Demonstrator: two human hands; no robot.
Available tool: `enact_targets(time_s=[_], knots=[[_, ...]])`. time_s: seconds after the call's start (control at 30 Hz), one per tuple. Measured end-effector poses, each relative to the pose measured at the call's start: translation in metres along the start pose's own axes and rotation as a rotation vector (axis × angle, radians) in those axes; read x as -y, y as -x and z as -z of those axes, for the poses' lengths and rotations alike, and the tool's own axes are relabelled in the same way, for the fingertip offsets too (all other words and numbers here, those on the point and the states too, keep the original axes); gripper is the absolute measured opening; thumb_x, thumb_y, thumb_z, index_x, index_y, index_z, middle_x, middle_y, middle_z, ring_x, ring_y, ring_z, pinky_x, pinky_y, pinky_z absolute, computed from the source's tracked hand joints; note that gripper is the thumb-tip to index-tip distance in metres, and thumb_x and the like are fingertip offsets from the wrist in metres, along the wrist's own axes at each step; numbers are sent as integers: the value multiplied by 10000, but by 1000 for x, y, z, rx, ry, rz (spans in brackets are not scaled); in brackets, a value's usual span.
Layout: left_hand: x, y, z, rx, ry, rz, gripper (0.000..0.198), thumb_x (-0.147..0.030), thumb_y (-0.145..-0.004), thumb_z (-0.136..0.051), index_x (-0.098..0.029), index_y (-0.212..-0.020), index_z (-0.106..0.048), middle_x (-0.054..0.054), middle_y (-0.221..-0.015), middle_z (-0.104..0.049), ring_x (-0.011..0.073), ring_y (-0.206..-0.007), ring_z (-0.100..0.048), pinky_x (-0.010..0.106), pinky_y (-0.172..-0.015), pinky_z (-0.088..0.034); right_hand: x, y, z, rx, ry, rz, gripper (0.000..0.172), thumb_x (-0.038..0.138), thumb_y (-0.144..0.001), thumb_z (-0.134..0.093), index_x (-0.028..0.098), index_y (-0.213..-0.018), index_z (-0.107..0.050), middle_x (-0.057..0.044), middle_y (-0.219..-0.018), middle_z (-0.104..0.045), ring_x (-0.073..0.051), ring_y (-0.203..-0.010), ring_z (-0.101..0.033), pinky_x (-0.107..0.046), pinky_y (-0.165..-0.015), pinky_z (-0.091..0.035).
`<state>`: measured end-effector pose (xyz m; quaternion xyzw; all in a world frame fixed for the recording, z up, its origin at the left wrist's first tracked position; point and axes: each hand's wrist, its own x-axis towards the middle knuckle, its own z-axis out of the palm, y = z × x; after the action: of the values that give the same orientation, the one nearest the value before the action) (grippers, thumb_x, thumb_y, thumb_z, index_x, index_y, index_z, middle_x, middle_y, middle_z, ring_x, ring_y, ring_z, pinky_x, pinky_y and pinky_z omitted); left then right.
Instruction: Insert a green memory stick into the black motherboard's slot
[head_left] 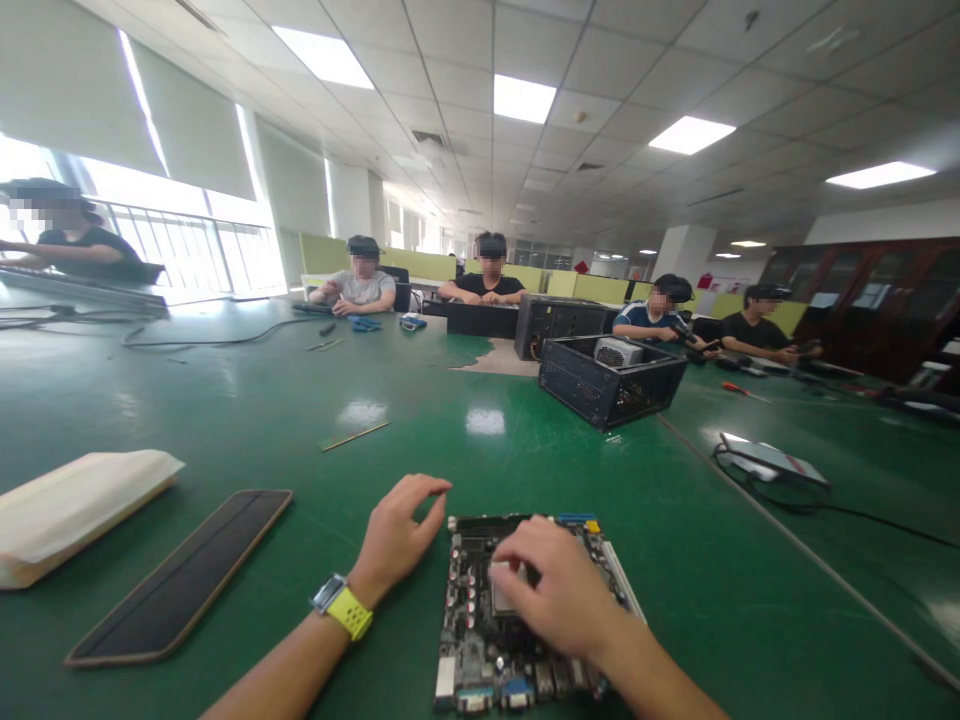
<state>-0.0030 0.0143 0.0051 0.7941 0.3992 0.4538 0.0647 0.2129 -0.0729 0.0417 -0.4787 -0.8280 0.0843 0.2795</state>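
A motherboard (469, 640) lies flat on the green tabletop in front of me, its ports towards me. A square silver processor (506, 603) sits in its middle, partly covered by my right hand (559, 590). That hand is curled over the board, thumb and forefinger brought together at the processor's far left edge; whatever is between the fingertips is hidden. Just left of the board's far corner, my left hand (405, 530) hovers with thumb and forefinger apart, holding nothing. A watch with a yellow-green strap (349, 612) is on the left wrist.
Left of me lie a dark flat panel (184, 575) and a pale wrapped package (82, 505). Beyond the board stands an open black computer case (577, 385). A thin stick (355, 436), a cabled drive-like box (772, 460) and a screwdriver (739, 390) lie about. Several people sit around the table.
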Motion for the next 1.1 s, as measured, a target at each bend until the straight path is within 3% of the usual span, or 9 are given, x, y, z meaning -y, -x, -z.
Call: enact_targets(time_s=[0.13,0.23,0.4,0.5,0.67,0.77,0.93,1.1], knots=[[2,2,-1,-3,-16,0,149,-237,-871,-515,-196,-944,-638,43,-896,-663,201,-851,-610,335,-786,-487,31,11,-25,252,121,171,456,651,-777,-497,273,-994,-631,-14,-816,-683,-195,-753,-606,-281,-673,-405],[1,2,-2,17,-18,-7,149,-246,-870,-517,-199,-935,-643,40,-886,-667,199,-840,-615,327,-779,-488,38,12,-40,385,233,171,499,675,-799,-418,246,-881,-660,-28,-749,-695,-193,-656,-616,-271,-604,-403],[0,0,0,30,-29,-11,157,-268,-869,-513,-202,-911,-649,40,-861,-676,195,-811,-621,319,-752,-498,35,6,-35,343,239,98,413,570,-820,-430,246,-782,-685,-26,-727,-707,-188,-662,-629,-267,-603,-400],[0,0,3,42,-36,-5,159,-275,-867,-519,-198,-912,-652,40,-855,-679,191,-803,-624,318,-750,-504,13,-3,-22,227,258,-95,329,488,-816,-465,261,-786,-701,-35,-746,-713,-198,-709,-639,-276,-618,-396],[1,0,3,76,-41,-20,169,-293,-871,-518,-205,-899,-659,34,-842,-684,188,-784,-627,314,-736,-505,-55,-13,9,46,400,-556,213,319,-769,-514,232,-750,-707,-88,-764,-705,-233,-728,-642,-299,-598,-383],[2,1,1,96,-40,-15,175,-293,-876,-511,-205,-904,-659,33,-848,-684,186,-785,-629,311,-740,-504,-84,-10,24,5,415,-694,211,294,-769,-508,226,-758,-708,-101,-787,-701,-246,-757,-644,-310,-610,-393],[1,1,0,132,-44,-3,172,-284,-868,-516,-202,-900,-663,30,-846,-682,186,-780,-631,313,-737,-505,-83,-5,28,39,445,-643,231,325,-786,-504,210,-764,-703,-114,-785,-697,-251,-763,-642,-316,-624,-409],[-4,0,0,178,-39,-11,154,-257,-862,-522,-200,-873,-664,31,-841,-677,186,-787,-621,314,-745,-502,-35,0,18,160,278,-397,286,449,-751,-578,195,-737,-707,-94,-727,-692,-236,-710,-632,-301,-606,-405]])
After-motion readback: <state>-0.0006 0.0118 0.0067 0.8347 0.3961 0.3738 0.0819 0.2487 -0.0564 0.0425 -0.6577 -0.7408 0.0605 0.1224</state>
